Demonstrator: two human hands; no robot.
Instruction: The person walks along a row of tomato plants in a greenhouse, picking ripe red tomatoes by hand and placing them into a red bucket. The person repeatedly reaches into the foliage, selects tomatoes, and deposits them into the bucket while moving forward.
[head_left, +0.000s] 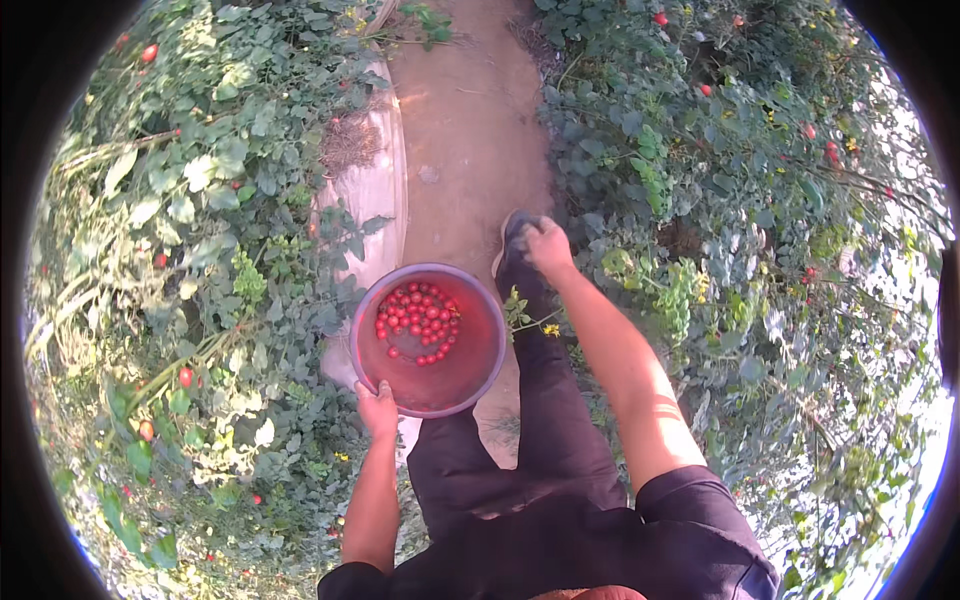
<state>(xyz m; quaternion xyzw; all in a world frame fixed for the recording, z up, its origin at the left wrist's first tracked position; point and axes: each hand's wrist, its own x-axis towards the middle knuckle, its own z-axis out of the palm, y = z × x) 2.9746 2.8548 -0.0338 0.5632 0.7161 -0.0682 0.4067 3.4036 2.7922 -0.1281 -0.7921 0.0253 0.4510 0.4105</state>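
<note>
My left hand (377, 409) grips the near-left rim of a round plastic bucket (484, 364), thumb over the edge. Inside it, red cherry tomatoes (427, 313) cover part of the bottom, mostly towards the far side. My right hand (547, 246) is out ahead on the right, in front of my dark shoe (512, 236) in the picture. Its fingers look curled but are blurred, and I cannot tell whether they hold anything. A leafy sprig with yellow flowers (551, 330) crosses in front of my right leg, between the bucket and my right forearm.
A bare dirt path (472, 135) runs ahead between two rows of dense tomato plants. Pale ground sheeting (379, 172) edges its left side. Red tomatoes hang among the left foliage (186, 376) and the right foliage (832, 152). Stems and leaves lean over both path edges.
</note>
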